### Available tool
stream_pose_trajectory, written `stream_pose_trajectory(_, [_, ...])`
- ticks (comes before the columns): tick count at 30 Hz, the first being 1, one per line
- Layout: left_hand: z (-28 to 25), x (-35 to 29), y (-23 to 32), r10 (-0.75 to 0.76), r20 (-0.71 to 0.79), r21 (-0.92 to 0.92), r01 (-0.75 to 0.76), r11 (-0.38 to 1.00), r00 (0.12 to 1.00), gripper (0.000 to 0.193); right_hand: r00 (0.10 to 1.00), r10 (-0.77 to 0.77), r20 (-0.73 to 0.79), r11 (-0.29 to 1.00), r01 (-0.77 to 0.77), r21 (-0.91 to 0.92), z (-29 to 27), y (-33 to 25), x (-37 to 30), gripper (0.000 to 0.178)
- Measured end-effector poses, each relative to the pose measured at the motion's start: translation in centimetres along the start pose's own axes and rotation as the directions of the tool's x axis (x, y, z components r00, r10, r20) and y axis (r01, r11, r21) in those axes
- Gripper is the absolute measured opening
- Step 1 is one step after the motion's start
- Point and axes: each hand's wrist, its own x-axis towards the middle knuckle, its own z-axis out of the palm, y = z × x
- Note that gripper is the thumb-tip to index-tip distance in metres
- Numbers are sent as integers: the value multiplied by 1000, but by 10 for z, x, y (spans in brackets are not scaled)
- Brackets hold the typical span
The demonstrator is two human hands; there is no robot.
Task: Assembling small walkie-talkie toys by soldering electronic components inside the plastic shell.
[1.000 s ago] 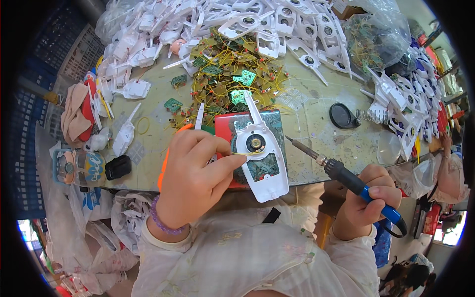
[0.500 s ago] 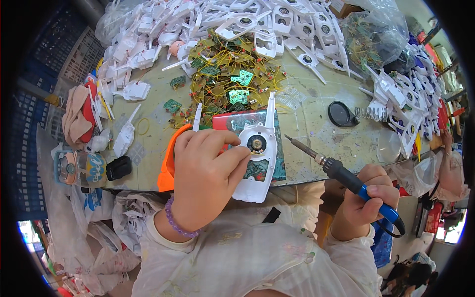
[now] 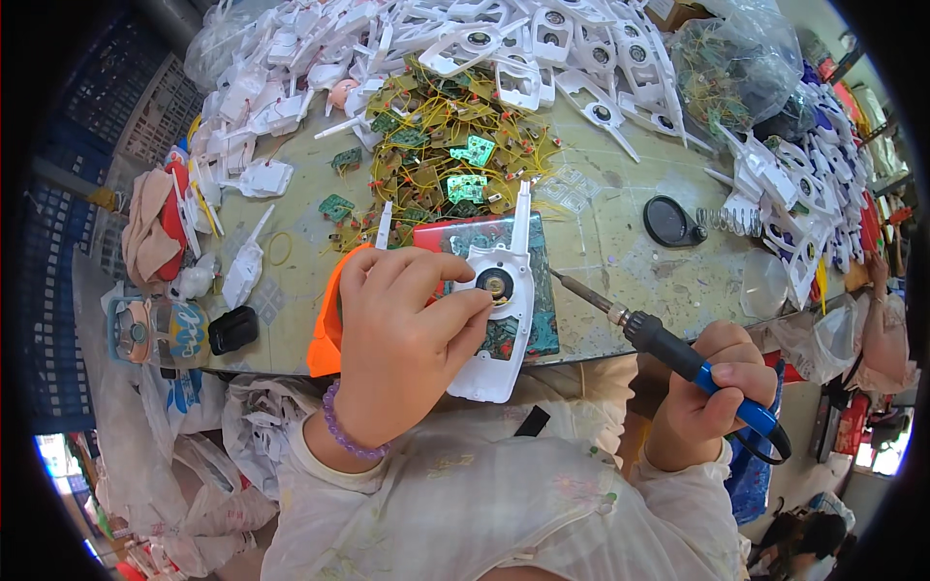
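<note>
My left hand (image 3: 397,334) is closed in a pinch at the edge of a round black speaker (image 3: 497,282). Whatever its fingertips hold is hidden. The speaker sits in a white plastic housing half (image 3: 515,324) with a long narrow prong pointing away from me. This housing lies over a red-edged, dark-topped block (image 3: 541,320), its near end passing the table edge. My right hand (image 3: 712,397) grips the blue handle of a soldering iron (image 3: 661,344). The iron's tip points up and left, just right of the housing and apart from it. An orange plastic piece (image 3: 331,329) stands beside my left hand.
Circuit boards with yellow wires (image 3: 426,145) are heaped behind the block. White housings (image 3: 601,58) pile along the far side. A round black dish (image 3: 668,223) adjoins a coil spring (image 3: 728,223) at right. A clear bottle (image 3: 160,331) and small black case (image 3: 233,329) are at left.
The white housing has shifted slightly left and toward me under my left hand. The soldering iron has moved a little left. Both hands keep nearly the same pose.
</note>
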Motion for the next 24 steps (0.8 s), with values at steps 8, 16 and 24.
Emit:
stream_pose_trajectory(8, [-1,-4,-6,-98,-15,-214,93,972,995,14,1000,20,3,1000,-20,9,1,-1,1,26])
stream_pose_trajectory(16, [2,-7,-5,-111,-13,-213,106,971,994,16,998,52,-32,996,-49,74,7,-5,-4,30])
stream_pose_trajectory(24, [11,-4,1,-73,-15,-59,72,996,997,12,994,-24,103,993,12,115,9,0,-5,27])
